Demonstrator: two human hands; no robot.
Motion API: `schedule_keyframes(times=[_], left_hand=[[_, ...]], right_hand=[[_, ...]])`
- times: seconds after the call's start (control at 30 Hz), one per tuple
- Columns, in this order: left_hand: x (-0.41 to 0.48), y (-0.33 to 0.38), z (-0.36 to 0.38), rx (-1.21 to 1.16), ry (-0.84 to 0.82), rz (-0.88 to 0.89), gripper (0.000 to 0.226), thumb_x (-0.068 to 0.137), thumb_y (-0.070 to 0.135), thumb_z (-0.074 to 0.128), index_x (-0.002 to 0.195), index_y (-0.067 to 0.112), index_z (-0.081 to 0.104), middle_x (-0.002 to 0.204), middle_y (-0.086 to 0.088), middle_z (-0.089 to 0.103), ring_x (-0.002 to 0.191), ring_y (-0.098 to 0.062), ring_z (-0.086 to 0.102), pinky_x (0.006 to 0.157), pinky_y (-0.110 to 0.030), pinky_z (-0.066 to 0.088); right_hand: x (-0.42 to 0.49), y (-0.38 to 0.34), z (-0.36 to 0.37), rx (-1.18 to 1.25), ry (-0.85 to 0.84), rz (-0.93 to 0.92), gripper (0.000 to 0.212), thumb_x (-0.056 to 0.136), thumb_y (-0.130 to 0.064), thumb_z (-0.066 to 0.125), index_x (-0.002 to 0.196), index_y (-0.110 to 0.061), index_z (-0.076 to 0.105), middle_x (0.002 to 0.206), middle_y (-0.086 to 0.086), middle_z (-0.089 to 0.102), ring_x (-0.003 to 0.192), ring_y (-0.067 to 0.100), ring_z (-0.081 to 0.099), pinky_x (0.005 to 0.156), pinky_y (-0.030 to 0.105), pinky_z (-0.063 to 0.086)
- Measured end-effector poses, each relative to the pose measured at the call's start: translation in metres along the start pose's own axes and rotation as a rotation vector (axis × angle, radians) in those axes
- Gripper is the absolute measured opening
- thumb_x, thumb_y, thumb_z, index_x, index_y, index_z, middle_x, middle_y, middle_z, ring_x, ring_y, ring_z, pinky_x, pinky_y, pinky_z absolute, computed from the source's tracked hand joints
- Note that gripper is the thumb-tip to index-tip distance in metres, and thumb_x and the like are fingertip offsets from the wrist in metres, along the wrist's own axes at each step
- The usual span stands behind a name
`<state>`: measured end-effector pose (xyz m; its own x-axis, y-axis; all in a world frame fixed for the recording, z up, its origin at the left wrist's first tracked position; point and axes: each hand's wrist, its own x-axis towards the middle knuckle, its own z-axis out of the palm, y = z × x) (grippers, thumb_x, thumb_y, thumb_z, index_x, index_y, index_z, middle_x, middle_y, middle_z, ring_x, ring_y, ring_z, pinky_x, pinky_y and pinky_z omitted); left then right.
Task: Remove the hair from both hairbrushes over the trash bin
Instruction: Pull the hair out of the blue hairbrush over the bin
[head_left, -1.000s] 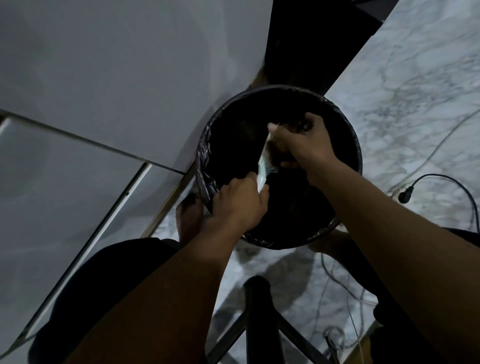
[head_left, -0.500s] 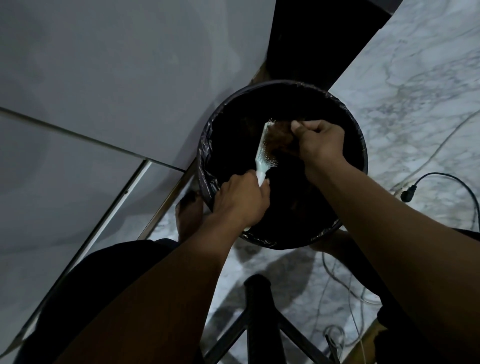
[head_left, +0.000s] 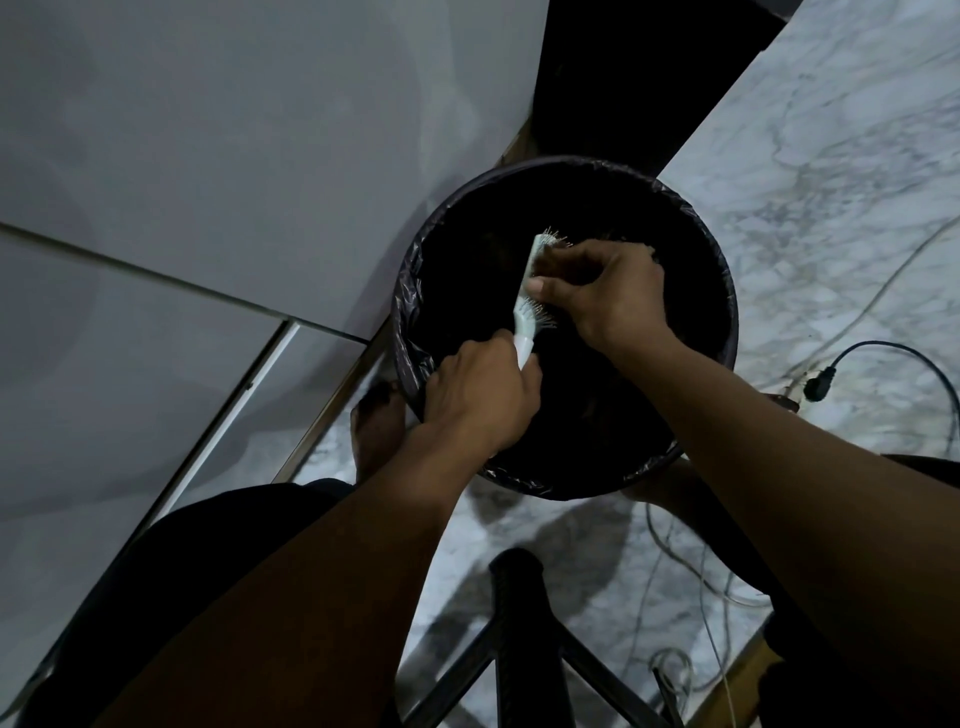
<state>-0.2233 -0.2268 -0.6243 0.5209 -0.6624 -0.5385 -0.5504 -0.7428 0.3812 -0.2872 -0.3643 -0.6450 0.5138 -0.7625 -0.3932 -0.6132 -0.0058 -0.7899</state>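
A pale green hairbrush is held upright over the round trash bin, which is lined with a black bag. My left hand grips the brush by its handle at the bin's near-left side. My right hand lies across the bristle face, fingers curled against the bristles; its thumb presses the brush's middle. Any hair under those fingers is hidden. Only one brush is in view.
The bin stands on a marble floor beside a grey wall panel. A black cable with a plug and thin wires lie at right. A dark stool frame sits near my legs. Bare feet flank the bin.
My right hand, pulling a brown tuft of hair away to the right half a second ago, has come back onto the bristles. The left hand kept hold of the handle.
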Motion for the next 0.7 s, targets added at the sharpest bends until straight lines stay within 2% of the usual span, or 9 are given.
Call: schedule_keyframes(times=[0.13,0.2,0.23,0.33,0.4,0.5,0.57,0.63,0.7], left_hand=[[0.001,-0.001,-0.001,0.009,-0.005,0.006,0.036,0.099,0.045,0.048,0.110,0.012,0.058,0.108,-0.016,0.066,0.098,-0.040,0.064,0.070,-0.037,0.039],[0.001,-0.002,-0.001,0.005,-0.009,-0.002,0.036,0.099,0.045,0.047,0.110,0.013,0.058,0.108,-0.015,0.066,0.098,-0.040,0.063,0.070,-0.037,0.038],[0.001,-0.002,-0.001,0.004,-0.008,-0.004,0.036,0.099,0.046,0.047,0.111,0.013,0.057,0.108,-0.016,0.065,0.098,-0.040,0.063,0.070,-0.037,0.038],[0.003,-0.002,-0.004,0.013,0.003,-0.011,0.036,0.100,0.045,0.045,0.114,0.013,0.055,0.111,-0.016,0.063,0.101,-0.041,0.060,0.071,-0.038,0.036],[0.004,-0.002,-0.005,0.016,0.018,-0.021,0.037,0.100,0.045,0.045,0.116,0.013,0.054,0.112,-0.016,0.063,0.102,-0.041,0.060,0.071,-0.038,0.035],[0.004,-0.003,-0.005,0.013,0.036,-0.034,0.037,0.099,0.045,0.046,0.115,0.013,0.054,0.112,-0.016,0.064,0.102,-0.042,0.061,0.070,-0.038,0.036],[0.003,-0.002,-0.005,0.031,0.036,-0.020,0.037,0.100,0.046,0.045,0.114,0.013,0.054,0.111,-0.016,0.065,0.101,-0.041,0.062,0.070,-0.038,0.036],[0.001,-0.001,-0.006,0.059,0.033,0.015,0.036,0.100,0.046,0.045,0.115,0.014,0.054,0.111,-0.016,0.065,0.101,-0.041,0.062,0.071,-0.038,0.035],[-0.001,0.001,-0.006,0.066,0.025,0.043,0.036,0.100,0.045,0.045,0.115,0.014,0.054,0.111,-0.015,0.065,0.100,-0.041,0.062,0.072,-0.038,0.035]], right_hand=[[0.001,0.000,0.003,-0.022,0.082,0.008,0.019,0.074,-0.026,0.086,0.092,-0.023,0.082,0.090,-0.008,0.077,0.096,0.013,0.072,0.090,0.034,0.059],[0.005,0.003,0.002,0.102,0.078,0.098,0.008,0.077,-0.018,0.085,0.081,-0.019,0.079,0.081,-0.001,0.077,0.078,0.016,0.076,0.078,0.038,0.063],[0.007,0.003,0.001,0.208,0.069,0.152,0.009,0.080,-0.012,0.082,0.077,-0.016,0.075,0.078,0.004,0.076,0.069,0.017,0.076,0.071,0.040,0.064],[0.008,-0.003,-0.002,0.531,0.033,0.299,0.011,0.090,-0.002,0.069,0.082,-0.008,0.065,0.077,0.009,0.071,0.057,0.012,0.071,0.057,0.032,0.060],[0.007,-0.008,-0.003,0.666,0.015,0.410,0.002,0.094,-0.004,0.064,0.092,-0.005,0.064,0.082,0.010,0.070,0.061,0.013,0.070,0.054,0.030,0.059],[0.008,-0.015,-0.005,0.716,0.025,0.471,0.003,0.094,-0.012,0.063,0.094,-0.011,0.059,0.100,0.012,0.068,0.088,0.025,0.071,0.062,0.040,0.063],[0.010,-0.014,-0.006,0.647,0.007,0.385,0.024,0.088,-0.028,0.072,0.103,-0.016,0.057,0.115,0.009,0.066,0.103,0.025,0.069,0.073,0.046,0.064],[0.008,-0.013,-0.006,0.445,0.011,0.234,0.052,0.074,-0.043,0.083,0.116,-0.022,0.061,0.118,0.000,0.068,0.107,0.016,0.068,0.086,0.039,0.061],[0.007,-0.009,-0.004,0.208,0.054,0.122,0.055,0.067,-0.047,0.087,0.114,-0.024,0.071,0.108,-0.005,0.074,0.103,0.010,0.070,0.093,0.034,0.058]])
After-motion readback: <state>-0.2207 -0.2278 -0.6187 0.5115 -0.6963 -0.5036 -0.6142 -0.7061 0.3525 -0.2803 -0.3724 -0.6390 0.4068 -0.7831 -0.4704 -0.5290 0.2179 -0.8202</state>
